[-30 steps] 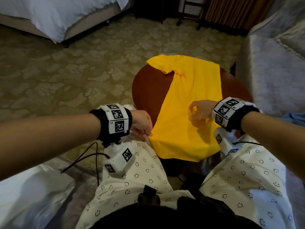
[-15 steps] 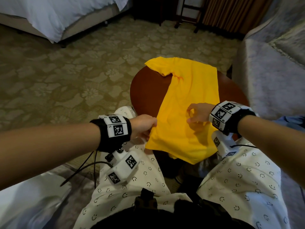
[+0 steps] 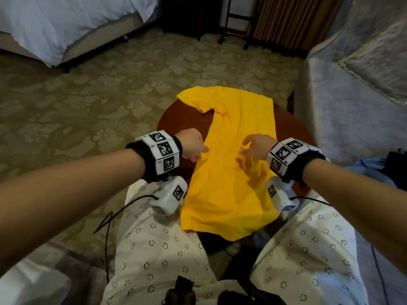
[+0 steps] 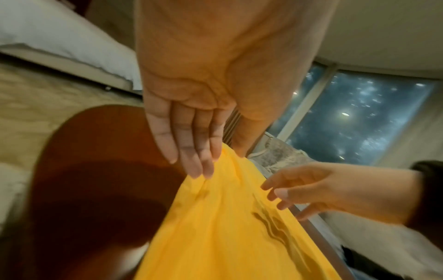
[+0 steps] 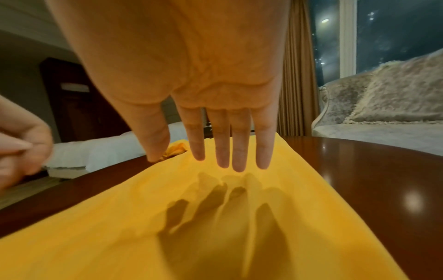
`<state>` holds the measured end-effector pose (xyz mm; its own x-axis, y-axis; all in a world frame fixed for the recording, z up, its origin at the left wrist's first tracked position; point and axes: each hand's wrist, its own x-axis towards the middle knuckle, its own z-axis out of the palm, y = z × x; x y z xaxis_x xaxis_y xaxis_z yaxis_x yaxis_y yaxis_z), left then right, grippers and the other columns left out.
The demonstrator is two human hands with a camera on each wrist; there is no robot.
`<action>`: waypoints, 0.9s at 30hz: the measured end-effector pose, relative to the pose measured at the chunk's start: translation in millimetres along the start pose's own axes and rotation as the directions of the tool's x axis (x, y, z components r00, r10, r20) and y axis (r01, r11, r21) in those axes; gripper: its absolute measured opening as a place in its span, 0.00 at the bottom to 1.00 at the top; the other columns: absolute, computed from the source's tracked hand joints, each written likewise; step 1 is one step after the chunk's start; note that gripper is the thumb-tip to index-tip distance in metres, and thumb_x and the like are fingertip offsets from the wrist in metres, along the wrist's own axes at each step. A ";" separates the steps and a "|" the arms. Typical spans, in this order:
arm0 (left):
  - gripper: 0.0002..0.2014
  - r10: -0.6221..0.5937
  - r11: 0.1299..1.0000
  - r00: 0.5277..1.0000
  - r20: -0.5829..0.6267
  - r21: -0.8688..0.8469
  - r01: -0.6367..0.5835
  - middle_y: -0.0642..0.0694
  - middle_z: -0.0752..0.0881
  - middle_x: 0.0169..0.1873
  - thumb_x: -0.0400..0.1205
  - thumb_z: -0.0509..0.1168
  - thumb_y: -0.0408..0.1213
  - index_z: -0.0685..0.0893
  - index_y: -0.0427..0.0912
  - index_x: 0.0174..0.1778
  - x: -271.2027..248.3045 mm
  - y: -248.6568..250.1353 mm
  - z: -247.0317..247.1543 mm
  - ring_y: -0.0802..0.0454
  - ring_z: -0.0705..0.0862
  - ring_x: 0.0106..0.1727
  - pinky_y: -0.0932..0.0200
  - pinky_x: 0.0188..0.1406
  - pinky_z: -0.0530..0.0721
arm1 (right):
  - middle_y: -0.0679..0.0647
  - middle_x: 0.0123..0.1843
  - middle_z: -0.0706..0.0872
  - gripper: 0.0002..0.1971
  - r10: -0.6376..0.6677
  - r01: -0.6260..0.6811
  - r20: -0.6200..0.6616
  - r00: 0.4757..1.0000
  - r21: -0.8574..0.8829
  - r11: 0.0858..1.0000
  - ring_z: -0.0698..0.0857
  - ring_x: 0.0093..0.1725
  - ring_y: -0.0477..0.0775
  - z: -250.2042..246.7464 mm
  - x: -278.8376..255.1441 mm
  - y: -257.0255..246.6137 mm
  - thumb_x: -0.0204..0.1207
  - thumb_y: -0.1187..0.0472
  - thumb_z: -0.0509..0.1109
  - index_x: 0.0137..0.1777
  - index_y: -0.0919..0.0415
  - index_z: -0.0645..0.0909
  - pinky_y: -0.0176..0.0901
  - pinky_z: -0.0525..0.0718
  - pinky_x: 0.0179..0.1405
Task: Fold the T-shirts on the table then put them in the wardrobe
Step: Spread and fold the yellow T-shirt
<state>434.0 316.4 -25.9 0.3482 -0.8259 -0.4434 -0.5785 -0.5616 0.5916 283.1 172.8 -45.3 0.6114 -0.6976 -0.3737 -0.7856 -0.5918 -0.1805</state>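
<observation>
A yellow T-shirt [image 3: 233,172] lies lengthwise on the round brown table [image 3: 180,119], folded into a long strip. One sleeve sticks out at the far left, and the hem hangs over the near edge. My left hand [image 3: 193,148] is at the shirt's left edge. In the left wrist view its fingers [image 4: 196,155] are straight, with the tips touching the cloth [image 4: 227,236]. My right hand [image 3: 253,146] hovers just above the middle of the shirt [image 5: 167,217]. Its fingers [image 5: 223,144] are spread and straight and cast a shadow on the cloth.
A bed [image 3: 66,25] stands at the far left across patterned carpet. A grey sofa [image 3: 352,95] is close to the table's right side. Dark furniture [image 3: 187,14] stands at the back. My knees in smiley-print trousers [image 3: 165,249] flank the table's near edge. Blue cloth [image 3: 370,170] lies at the right.
My left hand has let go of the shirt's near-left edge and moved forward along it. The right hand's pinch has opened into spread fingers. The shirt lies flatter.
</observation>
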 end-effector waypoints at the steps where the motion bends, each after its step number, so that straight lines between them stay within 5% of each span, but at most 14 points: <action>1: 0.16 -0.009 0.997 1.000 -0.020 -0.073 0.008 0.39 0.86 0.49 0.86 0.60 0.42 0.81 0.30 0.54 10.1 5.1 0.2 0.45 0.85 0.50 0.52 0.52 0.82 | 0.59 0.69 0.78 0.24 0.012 -0.012 -0.007 1.000 0.026 1.000 0.79 0.65 0.60 -4.1 4.1 3.0 0.81 0.48 0.65 0.73 0.59 0.73 0.44 0.76 0.51; 6: 0.11 -0.075 0.960 0.996 -0.052 -0.273 0.058 0.40 0.82 0.47 0.85 0.62 0.40 0.80 0.34 0.54 64.2 30.5 0.1 0.46 0.81 0.48 0.50 0.56 0.82 | 0.59 0.71 0.77 0.24 0.083 -0.080 -0.013 0.996 0.159 0.984 0.79 0.65 0.61 -18.9 28.8 17.8 0.81 0.49 0.65 0.74 0.57 0.70 0.45 0.76 0.51; 10: 0.10 -0.172 0.921 0.984 -0.045 -0.360 0.145 0.39 0.80 0.38 0.85 0.63 0.38 0.76 0.37 0.40 104.3 42.3 -6.4 0.45 0.79 0.39 0.52 0.42 0.82 | 0.60 0.72 0.76 0.25 0.114 -0.108 -0.014 0.993 0.222 0.969 0.79 0.66 0.61 -21.9 48.1 22.7 0.82 0.51 0.64 0.76 0.57 0.67 0.46 0.77 0.52; 12: 0.08 -0.202 0.877 0.978 -0.049 -0.454 0.159 0.32 0.84 0.50 0.85 0.63 0.35 0.80 0.33 0.51 121.9 47.2 -7.6 0.41 0.83 0.45 0.48 0.54 0.83 | 0.60 0.73 0.75 0.25 0.116 -0.109 -0.019 0.993 0.229 0.967 0.79 0.66 0.61 -21.5 58.3 24.8 0.82 0.51 0.64 0.76 0.57 0.66 0.44 0.75 0.48; 14: 0.11 -0.235 0.805 0.969 -0.073 -0.573 0.153 0.27 0.81 0.61 0.85 0.63 0.32 0.80 0.28 0.59 135.9 51.4 -8.1 0.40 0.84 0.42 0.47 0.56 0.82 | 0.60 0.72 0.75 0.25 0.113 -0.104 -0.031 0.993 0.219 0.970 0.80 0.64 0.62 -21.0 68.1 26.0 0.82 0.52 0.64 0.77 0.57 0.66 0.44 0.74 0.46; 17: 0.07 -0.245 0.672 0.968 -0.062 -0.730 0.123 0.33 0.83 0.48 0.86 0.60 0.30 0.79 0.29 0.51 151.1 57.6 -9.5 0.44 0.83 0.46 0.56 0.47 0.81 | 0.60 0.77 0.69 0.28 0.120 -0.105 -0.062 0.991 0.203 0.974 0.75 0.69 0.65 -20.9 80.3 27.5 0.81 0.51 0.65 0.79 0.56 0.64 0.51 0.78 0.57; 19: 0.04 -0.232 0.601 0.973 -0.006 -0.787 0.139 0.40 0.77 0.36 0.87 0.58 0.30 0.76 0.33 0.50 157.7 63.5 -10.9 0.50 0.79 0.46 0.56 0.50 0.80 | 0.58 0.80 0.64 0.30 0.119 -0.106 -0.051 0.992 0.210 0.972 0.70 0.74 0.65 -19.1 86.1 28.4 0.81 0.51 0.66 0.80 0.54 0.61 0.57 0.75 0.68; 20: 0.01 -0.235 0.599 0.972 -0.028 -0.792 0.121 0.41 0.76 0.36 0.86 0.60 0.30 0.75 0.36 0.50 162.4 65.7 -11.1 0.49 0.78 0.49 0.54 0.51 0.80 | 0.58 0.81 0.63 0.31 0.117 -0.107 -0.039 0.992 0.205 0.973 0.69 0.75 0.65 -17.6 88.6 29.1 0.80 0.50 0.66 0.81 0.54 0.60 0.58 0.74 0.70; 23: 0.14 -0.264 0.673 0.955 -0.133 -0.735 0.084 0.41 0.76 0.42 0.79 0.70 0.28 0.69 0.37 0.50 176.3 66.2 -7.0 0.45 0.78 0.51 0.46 0.52 0.82 | 0.60 0.80 0.62 0.32 0.114 -0.110 -0.015 0.993 0.143 0.984 0.68 0.75 0.67 -13.2 92.9 30.3 0.80 0.48 0.66 0.81 0.54 0.59 0.58 0.73 0.70; 27: 0.17 -0.200 0.850 0.922 -0.332 -0.527 -0.005 0.47 0.75 0.31 0.73 0.74 0.29 0.70 0.48 0.34 185.5 56.1 -10.2 0.46 0.74 0.37 0.55 0.31 0.72 | 0.61 0.81 0.59 0.32 0.120 -0.117 -0.017 0.993 0.140 0.983 0.65 0.77 0.69 -12.1 96.4 30.7 0.82 0.48 0.63 0.82 0.54 0.58 0.60 0.71 0.71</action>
<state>473.6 131.1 -68.1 0.6816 -0.6657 -0.3036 -0.1048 -0.4995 0.8599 319.0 82.5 -75.8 0.5138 -0.7705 -0.3772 -0.8572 -0.4440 -0.2607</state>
